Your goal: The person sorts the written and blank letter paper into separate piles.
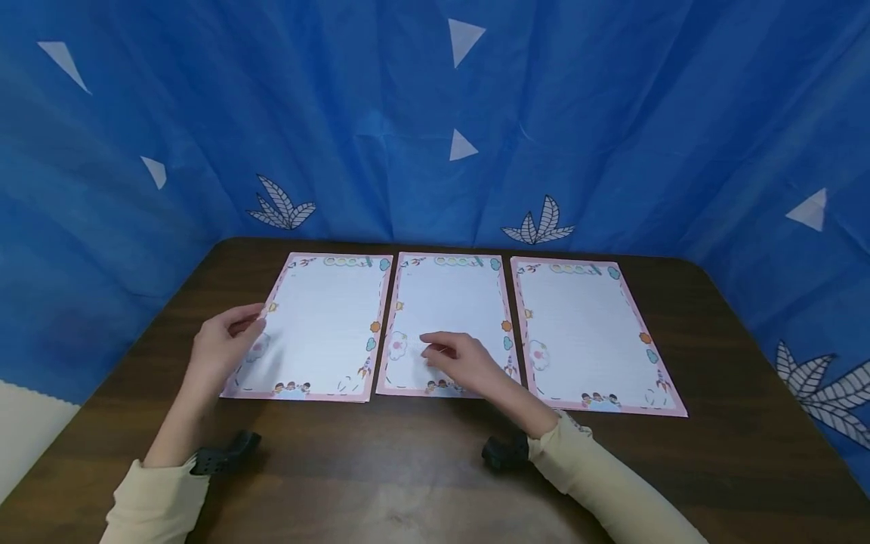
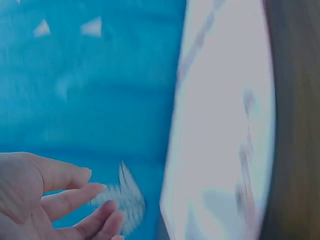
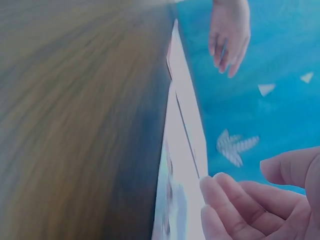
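Note:
Three white sheets of paper with pink printed borders lie side by side: the left sheet (image 1: pixel 326 325), the middle sheet (image 1: pixel 451 295) and the right sheet (image 1: pixel 584 325). My left hand (image 1: pixel 224 340) is over the left edge of the left sheet; whether it touches the paper I cannot tell. In the left wrist view that hand (image 2: pixel 65 205) has loosely bent fingers and holds nothing. Above the lower part of the middle sheet hovers my right hand (image 1: pixel 465 359). Its fingers (image 3: pixel 240 200) are relaxed and slightly bent, with nothing between them.
The sheets lie on a dark brown wooden table (image 1: pixel 381 461). A blue curtain (image 1: pixel 408 113) with white triangles and leaf prints hangs behind and around it. Black wrist devices (image 1: pixel 224 453) are on both wrists, next to cream sleeves (image 1: pixel 159 495).

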### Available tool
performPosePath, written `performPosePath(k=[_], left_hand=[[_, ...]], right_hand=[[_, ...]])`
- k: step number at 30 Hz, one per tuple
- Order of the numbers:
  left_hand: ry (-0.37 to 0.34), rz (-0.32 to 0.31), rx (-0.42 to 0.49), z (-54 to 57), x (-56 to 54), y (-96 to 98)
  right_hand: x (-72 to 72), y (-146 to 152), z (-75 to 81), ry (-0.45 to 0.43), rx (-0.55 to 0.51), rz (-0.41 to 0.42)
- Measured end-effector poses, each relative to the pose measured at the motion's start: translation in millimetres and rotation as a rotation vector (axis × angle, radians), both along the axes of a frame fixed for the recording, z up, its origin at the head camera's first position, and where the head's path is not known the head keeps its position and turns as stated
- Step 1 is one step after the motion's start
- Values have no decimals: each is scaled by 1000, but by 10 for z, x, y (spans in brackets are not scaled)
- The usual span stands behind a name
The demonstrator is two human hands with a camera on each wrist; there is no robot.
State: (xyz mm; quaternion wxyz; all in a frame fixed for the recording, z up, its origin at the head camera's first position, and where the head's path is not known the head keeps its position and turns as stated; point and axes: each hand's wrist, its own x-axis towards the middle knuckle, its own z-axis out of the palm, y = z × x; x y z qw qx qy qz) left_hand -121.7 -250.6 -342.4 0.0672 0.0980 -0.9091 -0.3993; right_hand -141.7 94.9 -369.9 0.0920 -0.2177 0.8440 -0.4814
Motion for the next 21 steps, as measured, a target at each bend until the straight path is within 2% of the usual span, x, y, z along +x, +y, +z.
performPosePath(k=[4,8,13,17,21], left_hand=[[-17,-147,71,122,-42,362],[-62,-242,139,83,-164,704],[-136,-287,235,-46,-255,1036],[-181,-304,256,-127,-274,1213],[-209,-329,266,-166,-286,1313]], right_hand=[[-2,244,4,27,24,-40],[-26,550,-21,68,74,-128],[-37,891,-71,55,139,-205],[-27,1019,-116,28,159,-201],[-8,1034,-133,52,181,-188]])
